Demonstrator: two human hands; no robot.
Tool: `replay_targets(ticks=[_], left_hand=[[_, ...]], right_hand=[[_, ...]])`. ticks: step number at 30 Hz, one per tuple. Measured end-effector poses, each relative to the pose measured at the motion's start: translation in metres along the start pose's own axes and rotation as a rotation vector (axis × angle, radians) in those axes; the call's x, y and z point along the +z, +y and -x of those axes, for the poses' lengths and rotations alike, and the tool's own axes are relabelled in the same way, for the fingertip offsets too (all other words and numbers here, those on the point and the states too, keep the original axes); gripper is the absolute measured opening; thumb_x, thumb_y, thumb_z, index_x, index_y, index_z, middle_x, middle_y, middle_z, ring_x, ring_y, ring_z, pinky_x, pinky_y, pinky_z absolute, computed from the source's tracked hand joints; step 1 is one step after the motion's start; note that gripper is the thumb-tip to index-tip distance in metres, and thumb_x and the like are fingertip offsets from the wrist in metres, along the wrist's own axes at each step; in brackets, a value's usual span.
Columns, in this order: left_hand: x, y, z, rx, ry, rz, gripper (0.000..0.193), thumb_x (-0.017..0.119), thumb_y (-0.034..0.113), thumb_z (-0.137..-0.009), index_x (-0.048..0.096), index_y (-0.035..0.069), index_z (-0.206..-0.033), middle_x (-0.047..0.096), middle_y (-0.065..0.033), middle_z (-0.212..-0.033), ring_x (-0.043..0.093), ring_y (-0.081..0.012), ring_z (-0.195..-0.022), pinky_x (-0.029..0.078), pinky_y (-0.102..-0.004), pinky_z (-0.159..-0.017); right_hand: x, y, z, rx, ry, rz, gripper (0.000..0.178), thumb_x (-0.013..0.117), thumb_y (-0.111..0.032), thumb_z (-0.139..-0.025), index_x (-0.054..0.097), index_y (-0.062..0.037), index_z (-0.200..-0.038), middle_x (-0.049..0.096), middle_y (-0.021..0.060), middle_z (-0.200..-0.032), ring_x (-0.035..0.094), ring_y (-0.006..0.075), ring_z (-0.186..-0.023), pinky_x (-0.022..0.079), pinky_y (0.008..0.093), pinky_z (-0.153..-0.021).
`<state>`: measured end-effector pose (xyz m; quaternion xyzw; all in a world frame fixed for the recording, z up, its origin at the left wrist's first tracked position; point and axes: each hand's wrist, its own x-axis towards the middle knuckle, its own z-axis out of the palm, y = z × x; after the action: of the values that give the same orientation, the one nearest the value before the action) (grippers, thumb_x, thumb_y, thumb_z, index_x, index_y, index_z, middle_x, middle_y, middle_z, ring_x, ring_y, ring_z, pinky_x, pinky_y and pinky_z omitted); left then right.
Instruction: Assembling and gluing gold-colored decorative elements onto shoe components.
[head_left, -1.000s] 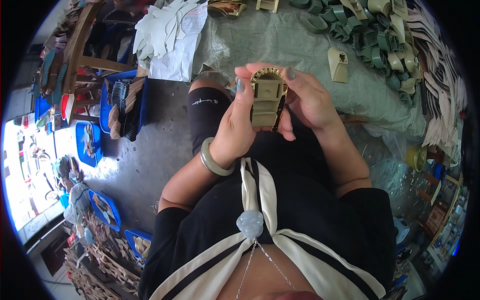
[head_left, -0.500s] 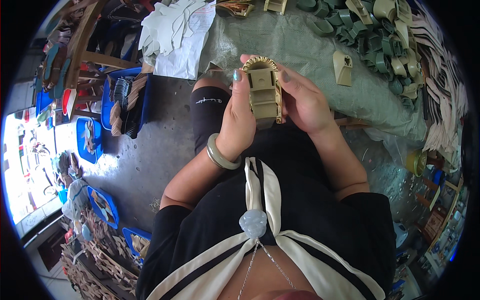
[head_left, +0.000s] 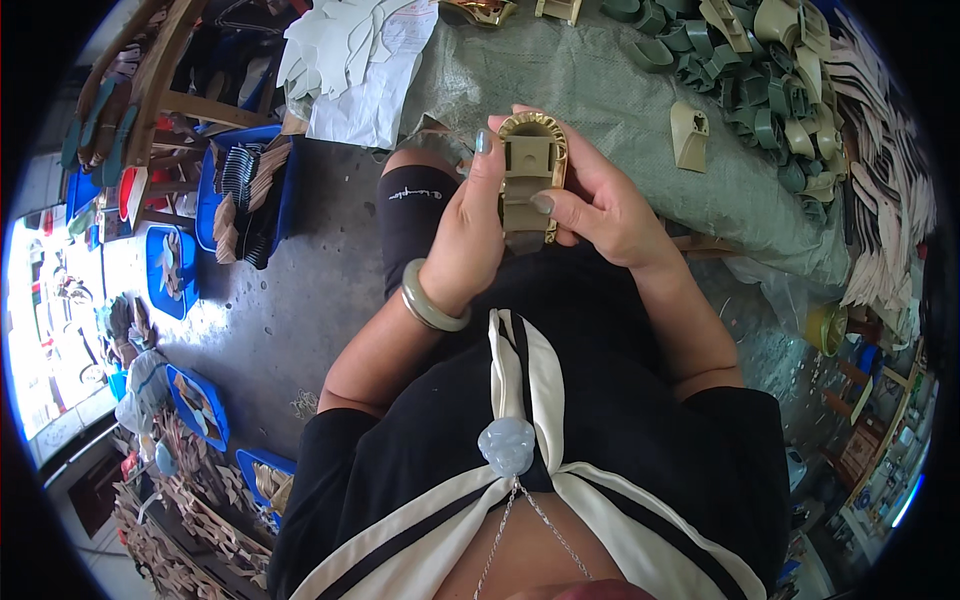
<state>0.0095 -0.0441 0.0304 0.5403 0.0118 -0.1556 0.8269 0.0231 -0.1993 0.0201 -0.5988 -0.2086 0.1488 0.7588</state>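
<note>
- Since earlier frame, beige shoe heel block (head_left: 530, 185) had tilted slightly upright, raised between both hands.
- Head view: left hand (head_left: 468, 235) clasped its left side; right hand (head_left: 600, 205) pinched opposite edge, thumb across front.
- Looked rigid, light, smooth plastic; side edges judged the best grip.

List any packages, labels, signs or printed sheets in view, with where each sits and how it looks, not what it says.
White paper sheets: top left of the grey cloth-covered table, overlapping cut white pieces, faint print on one.
Small white printed mark: on the black knee sleeve, beside the left hand.
No screens or signs can be made out; the right-edge shelves are too blurred to tell.
</note>
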Motion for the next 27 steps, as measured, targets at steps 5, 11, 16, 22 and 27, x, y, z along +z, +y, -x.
replay_targets(ticks=[5,11,16,22,27], left_hand=[[-0.008,0.008,-0.006,-0.131,-0.196,0.029,0.055,0.029,0.045,-0.101,0.054,-0.003,-0.108,0.064,-0.0147,-0.09,0.066,-0.0236,-0.061,0.057,-0.0323,-0.056],[-0.006,0.009,-0.007,-0.037,-0.164,-0.172,0.062,0.033,0.056,-0.097,0.054,-0.002,-0.102,0.062,-0.0125,-0.078,0.063,-0.0199,-0.06,0.053,-0.0278,-0.058],[-0.01,0.005,-0.013,-0.246,-0.273,-0.001,0.056,0.035,0.052,-0.098,0.051,-0.001,-0.108,0.062,-0.0123,-0.08,0.063,-0.0193,-0.063,0.053,-0.0279,-0.061],[-0.001,-0.001,-0.013,-0.167,-0.212,-0.004,0.057,0.027,0.05,-0.099,0.049,0.0,-0.113,0.062,-0.0128,-0.082,0.063,-0.0221,-0.065,0.053,-0.032,-0.058],[0.015,-0.016,-0.009,-0.194,-0.211,-0.074,0.057,0.028,0.051,-0.099,0.054,0.001,-0.102,0.061,-0.0111,-0.072,0.061,-0.0217,-0.058,0.053,-0.0328,-0.052]], right_hand=[[0.001,-0.011,0.004,0.125,-0.016,-0.036,0.056,0.053,-0.009,-0.092,0.031,-0.0051,-0.143,0.056,0.005,-0.096,0.048,0.0054,-0.057,0.042,0.0195,-0.054],[0.003,-0.016,0.002,0.177,-0.044,-0.054,0.06,0.056,-0.016,-0.091,0.03,-0.0025,-0.143,0.051,0.0092,-0.132,0.054,0.0073,-0.063,0.046,0.0197,-0.055],[-0.007,-0.005,-0.001,0.149,0.003,-0.157,0.059,0.059,-0.015,-0.088,0.035,-0.0032,-0.141,0.055,0.0092,-0.124,0.056,0.0084,-0.059,0.048,0.0204,-0.055],[-0.014,0.002,0.006,0.155,-0.023,-0.252,0.054,0.056,-0.011,-0.087,0.04,-0.0053,-0.137,0.059,0.0086,-0.111,0.06,0.0117,-0.06,0.05,0.021,-0.055],[-0.027,0.001,0.017,0.202,0.042,-0.214,0.034,0.04,-0.023,-0.101,0.053,-0.0055,-0.127,0.065,0.0076,-0.101,0.06,0.0143,-0.048,0.052,0.0257,-0.048]])
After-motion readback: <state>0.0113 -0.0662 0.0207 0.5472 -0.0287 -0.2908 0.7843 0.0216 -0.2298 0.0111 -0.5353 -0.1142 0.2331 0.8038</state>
